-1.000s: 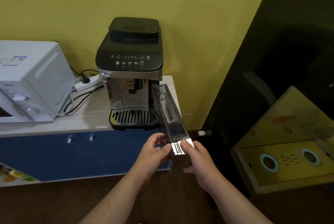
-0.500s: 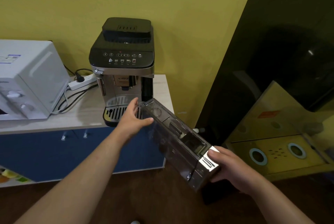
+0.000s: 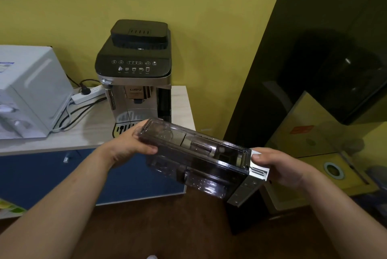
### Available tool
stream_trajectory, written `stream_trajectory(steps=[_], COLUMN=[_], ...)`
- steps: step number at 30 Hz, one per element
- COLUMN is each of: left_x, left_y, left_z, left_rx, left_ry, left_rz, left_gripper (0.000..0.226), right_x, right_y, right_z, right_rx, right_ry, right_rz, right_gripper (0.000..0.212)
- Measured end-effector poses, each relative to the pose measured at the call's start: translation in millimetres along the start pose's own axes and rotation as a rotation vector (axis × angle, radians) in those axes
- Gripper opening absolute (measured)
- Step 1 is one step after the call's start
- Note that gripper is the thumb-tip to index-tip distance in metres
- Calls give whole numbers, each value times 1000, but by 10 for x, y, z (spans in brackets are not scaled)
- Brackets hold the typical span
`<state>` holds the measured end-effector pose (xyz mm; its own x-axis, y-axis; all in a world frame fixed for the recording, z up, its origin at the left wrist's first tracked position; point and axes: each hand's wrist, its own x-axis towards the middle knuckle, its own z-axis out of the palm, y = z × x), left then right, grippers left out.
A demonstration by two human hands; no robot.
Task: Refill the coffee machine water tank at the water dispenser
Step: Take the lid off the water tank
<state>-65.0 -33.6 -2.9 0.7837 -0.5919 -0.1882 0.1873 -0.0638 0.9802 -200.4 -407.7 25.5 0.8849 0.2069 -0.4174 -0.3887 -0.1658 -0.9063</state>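
A person's 2 bare hands hold a clear, smoke-tinted water tank (image 3: 196, 154) in the air, in front of and below a coffee machine (image 3: 136, 74), clear of the machine and not touching it. The tank lies long-side across, sloping down from its far end near the machine's drip tray to its silver-fronted near end away from the machine. The left hand (image 3: 129, 145) has its grip closed around the far end of the tank, thumb along the side and fingers over the top edge. The right hand (image 3: 280, 166) has its grip closed on the silver end panel, thumb on top. Droplets show on the tank's lower wall; the water level cannot be told. The coffee machine, black on top with a silver front, stands on a pale wooden worktop (image 3: 88, 133) against a yellow wall. To the left of the machine sit a white power strip (image 3: 88, 95) with cables and, further left, a white microwave (image 3: 31, 95). To the right of the machine, beyond the worktop's end, stands a dark glossy cabinet (image 3: 314, 60).
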Motion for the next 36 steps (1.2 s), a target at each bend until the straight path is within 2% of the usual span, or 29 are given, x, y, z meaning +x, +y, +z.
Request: stream_trajectory(steps=[4, 8, 12, 13, 16, 17, 18, 21, 25, 36], left_x=[-126, -250, -326, -345, -373, -372, -365, -347, -345, -300], left_y=[-64, -121, -174, -180, -185, -177, -172, -149, -179, -306], left_z=[-11, 53, 131, 152, 196, 218, 238, 323, 386, 423], left_rx=[12, 17, 16, 16, 61, 85, 111, 185, 202, 201], left_ry=[60, 145, 230, 249, 287, 297, 303, 298, 356, 423], left_rz=[31, 109, 158, 160, 165, 165, 164, 156, 154, 146], left_gripper=[69, 84, 86, 85, 75, 72, 69, 67, 67, 67], right_x=[171, 331, 382, 371, 334, 324, 334, 436, 529, 684], right_y=[10, -21, -185, -237, -375, -447, -508, -579, -580, -670], right_z=[-21, -20, 80, 143, 400, 528, 641, 819, 833, 792], right_rx=[34, 75, 55, -64, -681, -762, -788, -825, -818, -568], right_ry=[23, 84, 280, 384, 881, 907, 846, 628, 531, 337], right_rz=[-33, -47, -82, -111, -307, -373, -367, -126, 96, 214], right_gripper=[78, 57, 58, 53, 15, 8, 9, 17, 21, 34])
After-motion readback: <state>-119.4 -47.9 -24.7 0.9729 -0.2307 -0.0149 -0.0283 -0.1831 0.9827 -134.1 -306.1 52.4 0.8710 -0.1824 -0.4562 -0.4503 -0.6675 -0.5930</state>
